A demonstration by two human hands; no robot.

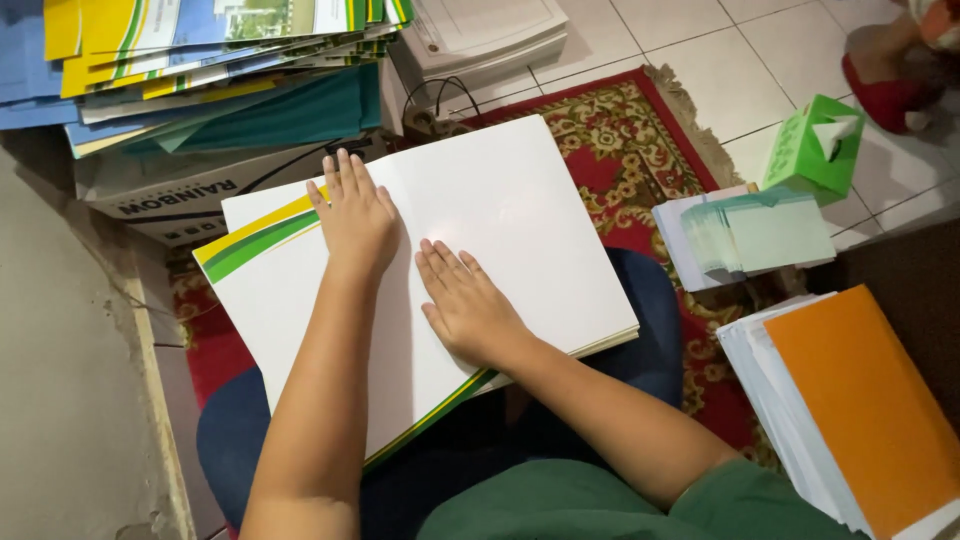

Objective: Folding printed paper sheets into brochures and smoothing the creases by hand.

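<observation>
While flat: two hands (355,215) (465,305), one booklet (500,200).

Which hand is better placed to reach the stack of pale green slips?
Probably the right hand: it lies flat on the white sheet, nearer the green slips. The left hand lies farther away.

A single head-worn camera looks steeply down from close above the person's lap, facing forward over a white sheet stack (450,250); the red rug (640,140) and tiled floor (740,50) lie far, an orange folder (860,400) near right
</observation>
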